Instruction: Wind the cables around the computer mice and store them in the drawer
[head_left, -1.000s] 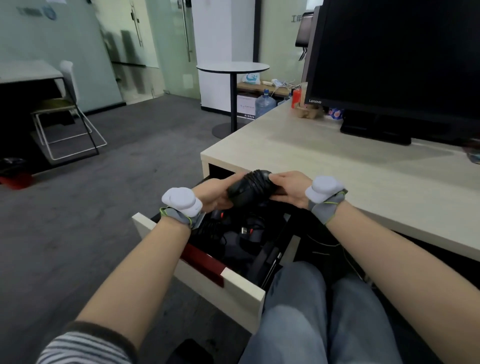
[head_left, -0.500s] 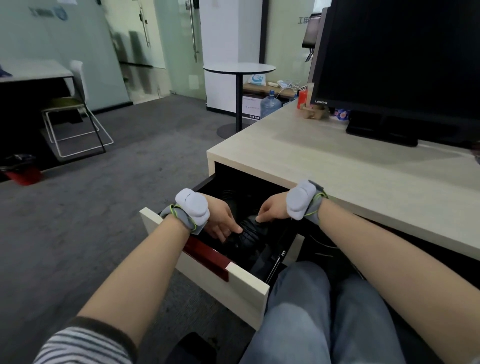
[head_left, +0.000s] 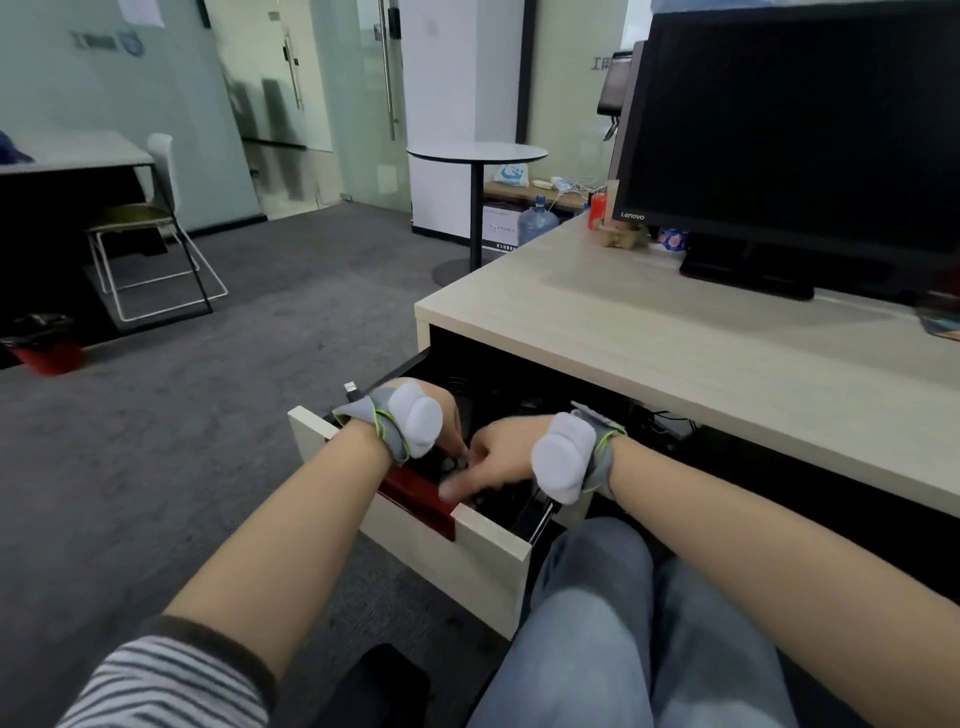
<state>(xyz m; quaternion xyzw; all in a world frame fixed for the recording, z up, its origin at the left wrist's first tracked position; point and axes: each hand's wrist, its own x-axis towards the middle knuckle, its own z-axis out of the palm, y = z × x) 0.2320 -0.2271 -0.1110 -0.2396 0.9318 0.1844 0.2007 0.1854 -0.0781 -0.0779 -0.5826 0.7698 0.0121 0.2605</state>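
Both hands (head_left: 447, 415) (head_left: 498, 457) have sunk into the drawer (head_left: 483, 551); mouse orientation hidden.

Single head-worn wide-angle view, facing forward and down, close over the open drawer (head_left: 483, 561) beside the surface (head_left: 675, 353)

Open drawer (head_left: 488, 551) is crowded with dark clutter; the desk (head_left: 675, 332) overhangs its rear.

A black monitor (head_left: 789, 130) is standing on the light wooden desk (head_left: 649, 332). Behind it, a round table (head_left: 477, 153) is standing near a water bottle (head_left: 536, 224). A white chair (head_left: 150, 223) is standing far left, near a red bin (head_left: 44, 345) on the grey carpet (head_left: 182, 415).
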